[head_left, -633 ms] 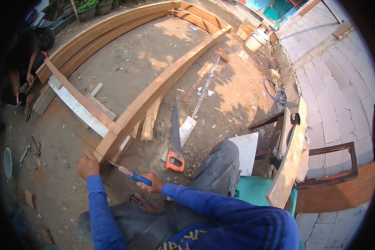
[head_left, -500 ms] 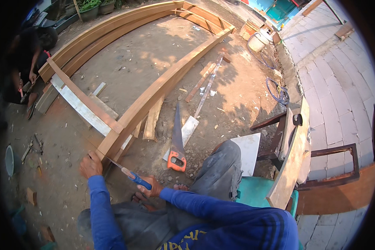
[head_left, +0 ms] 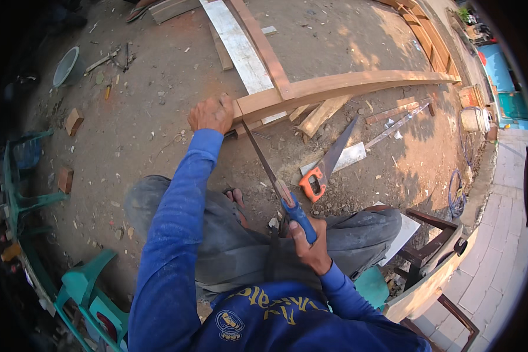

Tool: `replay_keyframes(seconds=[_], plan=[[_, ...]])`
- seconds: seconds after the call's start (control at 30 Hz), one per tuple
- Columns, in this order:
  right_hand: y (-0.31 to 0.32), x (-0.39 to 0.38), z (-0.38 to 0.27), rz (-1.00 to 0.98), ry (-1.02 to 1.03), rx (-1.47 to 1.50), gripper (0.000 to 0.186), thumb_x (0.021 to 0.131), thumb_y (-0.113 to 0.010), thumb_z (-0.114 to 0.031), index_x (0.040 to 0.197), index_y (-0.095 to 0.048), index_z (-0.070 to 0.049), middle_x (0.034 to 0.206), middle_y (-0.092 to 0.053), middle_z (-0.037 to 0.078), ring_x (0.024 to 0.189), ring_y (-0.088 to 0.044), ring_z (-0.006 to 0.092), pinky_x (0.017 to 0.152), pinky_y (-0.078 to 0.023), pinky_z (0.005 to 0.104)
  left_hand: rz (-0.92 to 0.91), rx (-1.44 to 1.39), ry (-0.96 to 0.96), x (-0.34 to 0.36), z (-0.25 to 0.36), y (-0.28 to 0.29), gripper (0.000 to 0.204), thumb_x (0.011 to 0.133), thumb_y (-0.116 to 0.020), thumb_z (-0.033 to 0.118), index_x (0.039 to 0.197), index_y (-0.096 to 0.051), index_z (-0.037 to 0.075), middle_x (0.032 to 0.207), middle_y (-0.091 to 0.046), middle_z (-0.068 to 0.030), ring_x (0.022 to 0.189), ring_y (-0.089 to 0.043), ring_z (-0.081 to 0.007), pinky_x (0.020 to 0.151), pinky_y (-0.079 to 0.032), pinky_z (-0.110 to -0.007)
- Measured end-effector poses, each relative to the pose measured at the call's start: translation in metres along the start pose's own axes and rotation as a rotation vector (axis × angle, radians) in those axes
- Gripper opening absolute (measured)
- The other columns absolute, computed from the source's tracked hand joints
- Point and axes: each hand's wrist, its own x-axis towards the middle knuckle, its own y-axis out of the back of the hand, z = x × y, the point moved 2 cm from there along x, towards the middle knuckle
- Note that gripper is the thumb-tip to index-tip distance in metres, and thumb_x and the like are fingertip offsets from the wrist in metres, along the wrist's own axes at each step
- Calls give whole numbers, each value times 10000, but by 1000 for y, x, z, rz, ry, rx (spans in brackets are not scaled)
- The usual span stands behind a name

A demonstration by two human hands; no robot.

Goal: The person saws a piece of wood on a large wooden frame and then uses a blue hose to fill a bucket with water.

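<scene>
My left hand [head_left: 211, 114] grips the end of a long brown wooden beam [head_left: 358, 83], fingers curled over it. My right hand [head_left: 310, 246] is closed round the blue handle of a narrow saw [head_left: 263, 161], whose blade meets the beam just right of my left hand. A wider saw with an orange handle [head_left: 312, 183] lies on the ground to the right of that blade. A long white board [head_left: 234, 44] and a brown slat [head_left: 258, 44] run away from me under or against the beam.
A grey bucket [head_left: 66, 66] and wood blocks [head_left: 74, 121] lie on the left, near green plastic chairs [head_left: 88, 290]. A curved wooden frame [head_left: 422, 35] stands at the back right, near white containers [head_left: 472, 119], a coiled cable [head_left: 456, 193] and a leaning board [head_left: 428, 281]. Another person's foot shows at top left.
The view has swung left, bringing green chairs in and moving the co-worker almost out of sight. My right hand and saw have pulled back toward my body; my left hand stays at the beam's end.
</scene>
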Motion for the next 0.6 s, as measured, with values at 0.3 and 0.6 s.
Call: replay_keyframes(seconds=[0.3,0.6], plan=[[-90,99,132,29,306,3,352,913,-635,-303,728,-576,-9,573,-508,87,520,-513,195,528,-407,367,68,-107,32,-5,-23,15,553,916,-481,448,893,-772,-21,887,-702,-319,907,-693,-499,890,-527,-536],[-2,-9,3,-91,-71,-56,333,938,-630,-278,798,-607,22,586,-507,40,564,-473,101,532,-385,317,51,-101,25,-1,-27,13,552,912,-496,463,949,-773,-13,1000,-704,-320,961,-686,-489,894,-531,-534]])
